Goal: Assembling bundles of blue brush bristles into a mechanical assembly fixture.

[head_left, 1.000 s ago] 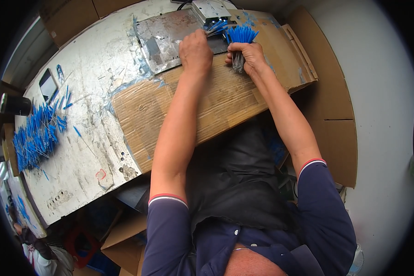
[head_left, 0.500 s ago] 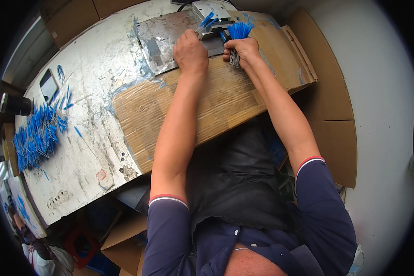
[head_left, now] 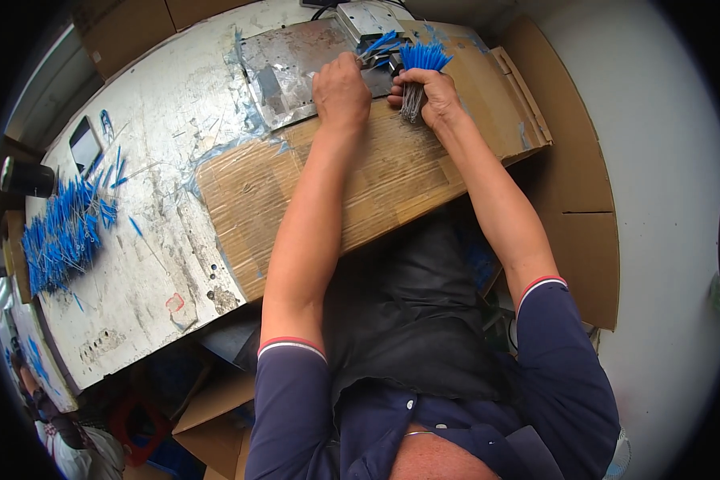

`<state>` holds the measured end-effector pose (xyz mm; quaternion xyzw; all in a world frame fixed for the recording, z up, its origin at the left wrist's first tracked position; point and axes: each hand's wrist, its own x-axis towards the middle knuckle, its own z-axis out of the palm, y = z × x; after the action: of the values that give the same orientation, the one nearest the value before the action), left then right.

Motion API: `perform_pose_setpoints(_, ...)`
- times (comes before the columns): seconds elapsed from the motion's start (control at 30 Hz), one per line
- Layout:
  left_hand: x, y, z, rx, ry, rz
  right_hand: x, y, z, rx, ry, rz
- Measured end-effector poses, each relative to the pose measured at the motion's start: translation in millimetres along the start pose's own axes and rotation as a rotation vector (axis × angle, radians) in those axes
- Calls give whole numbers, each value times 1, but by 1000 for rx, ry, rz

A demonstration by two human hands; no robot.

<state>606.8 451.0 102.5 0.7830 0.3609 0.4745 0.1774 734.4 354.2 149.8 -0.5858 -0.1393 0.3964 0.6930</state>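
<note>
While the right hand (head_left: pixel 428 94) stays out at about twelve o'clock on the bench, it is clenched around a bundle of blue-tipped wires (head_left: pixel 421 68), blue ends fanned upward and bare metal tails hanging below the fist. Just beside it at eleven o'clock, the left hand (head_left: pixel 341 90) is closed on a few loose blue wires (head_left: pixel 378 46), pinching them with their tips pointing toward the small metal machine (head_left: pixel 366 18) at the bench's far edge. Both hands rest over a scuffed metal plate (head_left: pixel 284 68), which lies on a cardboard sheet (head_left: pixel 360 180) covering the worn white worktable (head_left: pixel 136 240).

Judging from this, the step in hand is feeding: a few wires are drawn off the bundle and presented to the machine's mouth. The next move seems to call for keeping those few wires level and aligned, with the tips together, as they go in, and for a firm right fist so the bundle does not splay.

Far off at nine o'clock lies a heap of blue wires (head_left: pixel 60 232), well apart from both hands, with a dark cylindrical object (head_left: pixel 26 178) near it.
</note>
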Motion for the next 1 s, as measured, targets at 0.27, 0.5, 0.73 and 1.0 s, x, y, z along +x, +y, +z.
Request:
perform_pose_setpoints(0.27, 0, 0, 3, 13, -25, 47, 1, 1, -4, -38, 78, -3)
perform_pose_setpoints(0.5, -1, -2, 4, 37, -28, 61, -5, 2, -2, -185, 46, 15)
perform_pose_setpoints(0.73, -1, -3, 4, 220, -74, 68, -5, -2, 0, -231, 46, 36)
perform_pose_setpoints(1.0, 3, -3, 0, 147, 64, -122, 7, -3, 10, -299, 154, 12)
